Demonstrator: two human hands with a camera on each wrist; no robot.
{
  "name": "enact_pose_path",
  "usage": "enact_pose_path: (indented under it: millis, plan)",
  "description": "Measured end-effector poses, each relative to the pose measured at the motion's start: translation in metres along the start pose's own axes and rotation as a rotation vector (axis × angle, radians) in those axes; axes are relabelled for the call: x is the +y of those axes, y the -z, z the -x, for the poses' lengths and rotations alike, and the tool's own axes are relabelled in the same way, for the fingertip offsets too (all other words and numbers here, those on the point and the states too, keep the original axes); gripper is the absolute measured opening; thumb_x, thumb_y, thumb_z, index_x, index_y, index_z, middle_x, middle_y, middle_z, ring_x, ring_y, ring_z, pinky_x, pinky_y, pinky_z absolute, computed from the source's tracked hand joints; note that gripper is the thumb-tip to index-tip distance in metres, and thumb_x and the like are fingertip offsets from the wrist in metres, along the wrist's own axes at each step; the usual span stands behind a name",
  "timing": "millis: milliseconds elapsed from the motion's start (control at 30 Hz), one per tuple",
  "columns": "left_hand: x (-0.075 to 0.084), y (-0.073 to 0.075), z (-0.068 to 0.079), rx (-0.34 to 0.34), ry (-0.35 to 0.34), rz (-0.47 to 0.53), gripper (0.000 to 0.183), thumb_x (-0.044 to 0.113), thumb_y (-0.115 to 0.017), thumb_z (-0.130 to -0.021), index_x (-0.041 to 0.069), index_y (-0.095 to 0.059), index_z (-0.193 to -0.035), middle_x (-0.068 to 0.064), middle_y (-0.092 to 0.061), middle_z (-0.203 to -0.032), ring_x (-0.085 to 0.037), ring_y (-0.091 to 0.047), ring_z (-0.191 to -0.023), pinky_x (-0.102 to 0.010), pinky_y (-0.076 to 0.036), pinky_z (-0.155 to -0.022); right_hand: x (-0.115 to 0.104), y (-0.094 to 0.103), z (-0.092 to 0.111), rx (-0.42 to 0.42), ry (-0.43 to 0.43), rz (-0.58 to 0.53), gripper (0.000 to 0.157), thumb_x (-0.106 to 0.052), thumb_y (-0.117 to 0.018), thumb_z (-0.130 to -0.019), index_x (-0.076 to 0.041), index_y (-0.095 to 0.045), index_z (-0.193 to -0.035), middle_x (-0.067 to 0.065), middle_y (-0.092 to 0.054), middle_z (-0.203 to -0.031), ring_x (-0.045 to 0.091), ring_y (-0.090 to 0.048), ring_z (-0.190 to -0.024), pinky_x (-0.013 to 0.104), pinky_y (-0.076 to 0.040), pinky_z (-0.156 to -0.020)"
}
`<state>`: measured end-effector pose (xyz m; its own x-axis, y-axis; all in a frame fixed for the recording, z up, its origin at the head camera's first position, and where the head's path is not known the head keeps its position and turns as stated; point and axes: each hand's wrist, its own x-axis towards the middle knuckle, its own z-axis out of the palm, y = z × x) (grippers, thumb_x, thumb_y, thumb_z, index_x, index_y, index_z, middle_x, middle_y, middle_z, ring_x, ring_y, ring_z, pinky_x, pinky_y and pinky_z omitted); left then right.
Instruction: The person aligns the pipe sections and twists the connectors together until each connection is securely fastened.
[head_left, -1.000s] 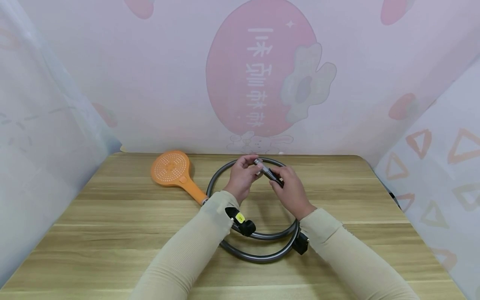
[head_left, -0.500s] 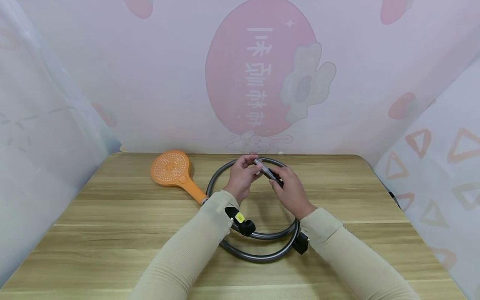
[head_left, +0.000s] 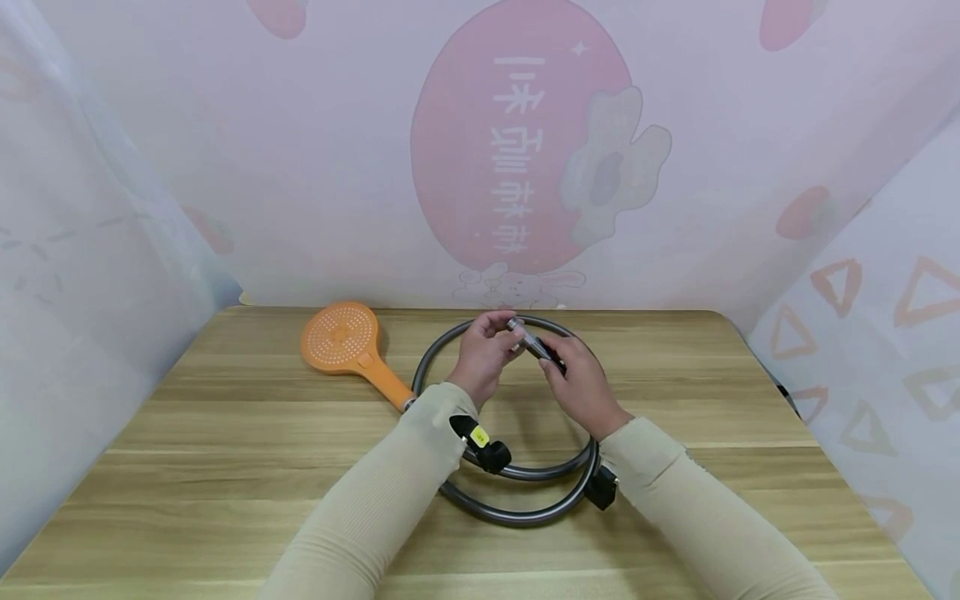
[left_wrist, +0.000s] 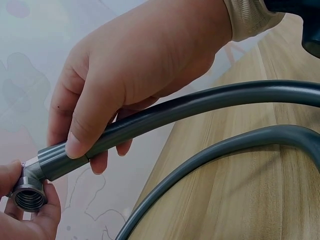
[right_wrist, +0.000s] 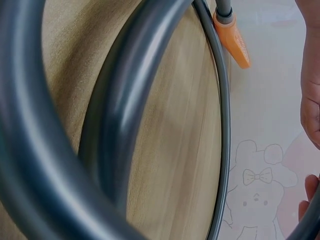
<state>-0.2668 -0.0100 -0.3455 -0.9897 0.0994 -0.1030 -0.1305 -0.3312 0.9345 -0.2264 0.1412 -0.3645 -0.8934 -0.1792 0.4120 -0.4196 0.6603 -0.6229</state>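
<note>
Near the back of the table, my left hand (head_left: 480,358) pinches a silver elbow fitting (left_wrist: 35,173), whose threaded opening shows in the left wrist view. My right hand (head_left: 585,387) grips the dark collar (left_wrist: 52,161) at the end of a grey shower hose (left_wrist: 210,101). Collar and elbow meet end to end; how far they are screwed together is hidden. Beneath my hands the hose lies in loops on the table. An orange shower head (head_left: 341,337) rests at left, spray face up, its handle running to the hose by my left wrist.
The wood-grain table (head_left: 202,467) ends at a pale printed cloth wall (head_left: 337,167) just behind my hands. Black cameras (head_left: 491,454) sit on both wrists, above the hose loops.
Almost nothing has moved. My right hand shifts very slightly on the collar; the left hand and the shower head stay in place.
</note>
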Motion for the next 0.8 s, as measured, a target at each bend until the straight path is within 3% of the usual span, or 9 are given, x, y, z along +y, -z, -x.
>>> enact_pose_path:
  millis: [800]
  plan:
    - [0.0000,0.0001,-0.0003,-0.005,0.004,-0.010,0.029,-0.004,-0.060,-0.092,0.000,-0.055,-0.121,-0.011,-0.058,-0.116,-0.020,-0.059,-0.099,-0.038,-0.052,-0.092,-0.0015,0.0019,-0.0005,-0.050,-0.061,-0.036,0.033,-0.007,-0.054,-0.099,0.003,-0.056,-0.130,0.015,-0.058,-0.107,0.022,-0.052,-0.084,0.035,-0.047,-0.071]
